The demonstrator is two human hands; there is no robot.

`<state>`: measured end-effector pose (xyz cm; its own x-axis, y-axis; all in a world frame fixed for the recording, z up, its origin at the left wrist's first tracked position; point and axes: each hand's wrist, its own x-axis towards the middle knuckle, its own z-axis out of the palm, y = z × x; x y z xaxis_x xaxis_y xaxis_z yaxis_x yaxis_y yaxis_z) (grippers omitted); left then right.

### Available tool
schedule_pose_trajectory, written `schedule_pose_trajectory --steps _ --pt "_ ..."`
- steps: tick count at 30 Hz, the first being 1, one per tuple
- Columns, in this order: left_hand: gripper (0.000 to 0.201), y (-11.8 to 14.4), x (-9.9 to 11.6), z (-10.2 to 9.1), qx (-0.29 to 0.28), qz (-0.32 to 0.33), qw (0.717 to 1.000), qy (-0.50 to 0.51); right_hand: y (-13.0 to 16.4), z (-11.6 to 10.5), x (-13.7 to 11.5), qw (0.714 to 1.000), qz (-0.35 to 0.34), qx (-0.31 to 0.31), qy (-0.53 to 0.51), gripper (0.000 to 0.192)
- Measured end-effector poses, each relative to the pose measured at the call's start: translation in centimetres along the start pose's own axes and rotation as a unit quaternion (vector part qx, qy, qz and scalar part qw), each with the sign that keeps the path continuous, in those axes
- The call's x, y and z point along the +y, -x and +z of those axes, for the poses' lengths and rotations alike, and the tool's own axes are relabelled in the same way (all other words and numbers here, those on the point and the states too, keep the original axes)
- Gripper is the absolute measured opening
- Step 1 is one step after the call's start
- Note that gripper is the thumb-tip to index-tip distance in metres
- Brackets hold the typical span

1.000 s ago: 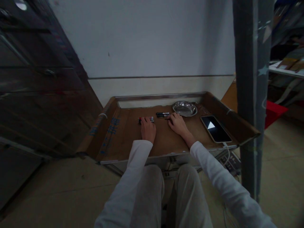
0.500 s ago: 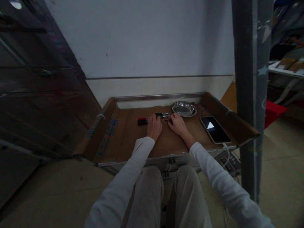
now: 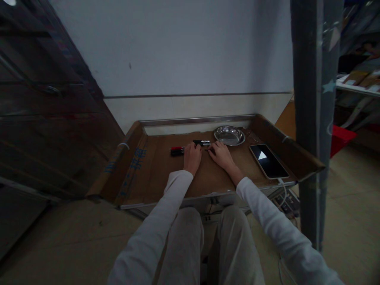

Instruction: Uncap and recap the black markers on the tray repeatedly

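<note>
Pens with red and black ends (image 3: 177, 151): located left of mid-width on the cardboard-lined table (image 3: 160, 178), nearer its back edge than its front edge, well apart from the left side flap (image 3: 121, 158) and the blue writing (image 3: 138, 158) alongside. Laid side by side, red behind black, long axis running left to right, roughly parallel to the back edge and crossways to the left forearm. Covered at the right ends by the left hand (image 3: 192, 159), clearly the nearer of the two; fingers narrow and bent down, in apparent contact. Cannot confirm a firm hold, for want of any view beneath the palm. Just beyond the left fingertips, toward the back edge: rear black pens (image 3: 201, 142), exact count unclear, same left-to-right axis, right ends just beside the right hand (image 3: 220, 154). Right hand about level with the left, separated by a narrow gap; fingers bent and drawn together at a small dark item (image 3: 207, 150), too small to identify. Cannot tell pinched from merely touched. Just behind, toward the back right corner: metal dish (image 3: 229, 136). Farther right, beside the right side flap (image 3: 297, 152): phone (image 3: 268, 161), screen up, set aslant, white cable (image 3: 285, 194) hanging past the front edge.
</note>
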<state>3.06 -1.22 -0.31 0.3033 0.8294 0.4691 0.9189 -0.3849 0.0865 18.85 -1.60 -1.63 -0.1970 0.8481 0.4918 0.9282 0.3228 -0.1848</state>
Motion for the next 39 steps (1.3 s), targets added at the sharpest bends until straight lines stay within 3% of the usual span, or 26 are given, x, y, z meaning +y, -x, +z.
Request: schedule_pose_trajectory --steps 11,19,25,29,36,39 --pt "0.016 -0.1 0.0 0.3 -0.004 0.044 0.999 0.021 0.0 -0.6 -0.3 0.998 -0.033 -0.022 -0.053 0.018" --pt "0.024 -0.2 0.3 -0.4 -0.006 0.047 0.989 0.140 0.0 -0.6 0.1 0.994 -0.065 -0.015 -0.090 0.022" --pt "0.037 0.2 0.3 -0.1 0.019 0.058 0.995 0.076 0.4 -1.3 -0.4 0.995 0.010 0.059 -0.083 0.025" --pt "0.041 0.3 0.1 0.2 0.006 0.073 0.996 0.055 0.7 -1.6 -0.8 0.989 0.040 0.102 -0.104 0.028" --pt "0.023 0.5 0.2 -0.3 -0.041 0.137 0.989 0.035 1.2 -2.0 -0.8 0.985 0.045 0.114 -0.124 0.029" --pt "0.019 0.7 0.0 -0.8 -0.036 0.147 0.988 0.039 1.4 -2.0 -0.5 0.984 0.047 0.116 -0.128 0.031"
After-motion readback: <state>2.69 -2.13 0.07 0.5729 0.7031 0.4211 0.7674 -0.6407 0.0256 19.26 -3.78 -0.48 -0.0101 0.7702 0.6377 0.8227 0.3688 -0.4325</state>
